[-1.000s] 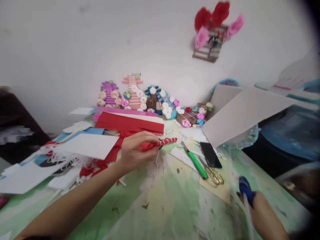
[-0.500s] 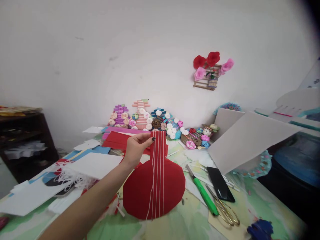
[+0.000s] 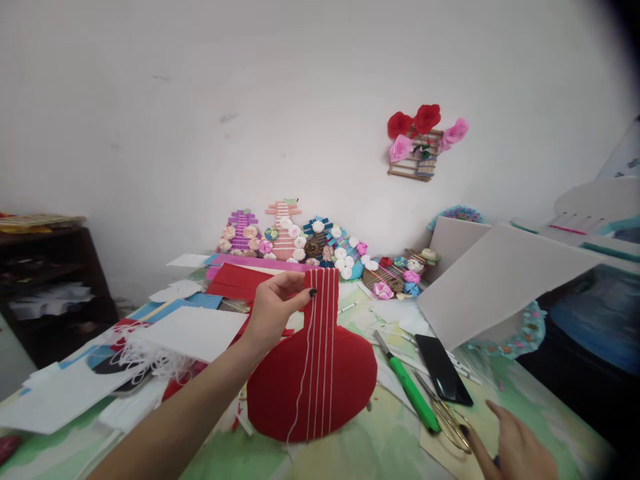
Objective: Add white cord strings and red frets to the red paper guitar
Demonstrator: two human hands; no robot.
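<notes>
My left hand (image 3: 274, 308) pinches the narrow neck of a red guitar-shaped paper cutout (image 3: 313, 373) and holds it upright over the table. White strings run down its face. My right hand (image 3: 515, 448) comes in at the bottom right with its fingers spread. It holds nothing and hovers just beside the gold-handled scissors (image 3: 451, 423). A green-handled craft knife (image 3: 407, 385) lies between the cutout and the scissors.
A black phone (image 3: 443, 367) lies by the knife. Sheets of white, red and blue paper (image 3: 193, 328) cover the table's left side. Several flower-decorated guitar crafts (image 3: 320, 250) line the wall. A large white board (image 3: 493, 280) leans at the right. A dark shelf (image 3: 45, 280) stands far left.
My left hand lifted the red cutout from flat on the table to upright. My right hand has come back into view near the scissors, without the blue object seen earlier.
</notes>
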